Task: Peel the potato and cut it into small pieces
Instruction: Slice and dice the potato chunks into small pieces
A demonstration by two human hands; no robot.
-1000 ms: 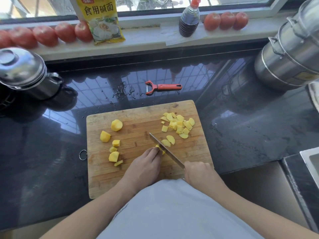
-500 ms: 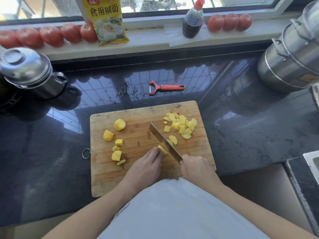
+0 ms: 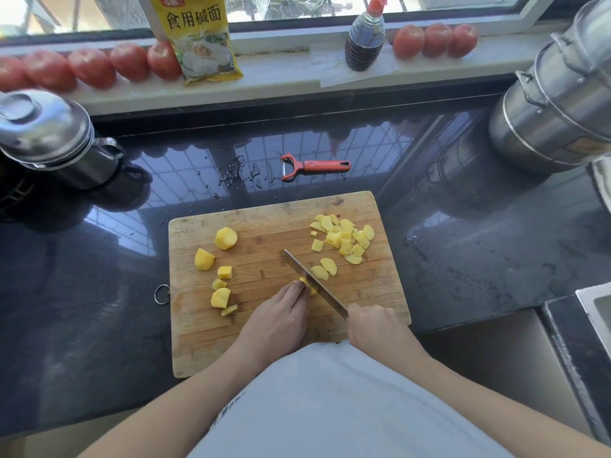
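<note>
A small yellow potato piece lies near the middle of the wooden cutting board, with the knife blade set across it, its tip pointing up and left. The left hand holds the piece from the near side, its fingers curled down onto it and touching the flat of the blade. The right hand grips the knife handle, fingers wrapped closed around it at the board's near right edge.

Just beyond the blade lie two cut slices, and farther toward the board's far right corner sits a heap of small cut pieces. On the left half of the board lie several larger potato chunks, well apart from the heap and spread in a loose line from far to near.

The board rests on a dark glossy table. A metal ring hangs at the board's left edge. Beyond the board a red peeler lies flat on the table, with water drops just left of it. A steel pot with lid stands at far left and a stacked steel steamer at far right. On the windowsill are two rows of tomatoes, one at left and one at right, plus a yellow packet and a dark sauce bottle between them.
</note>
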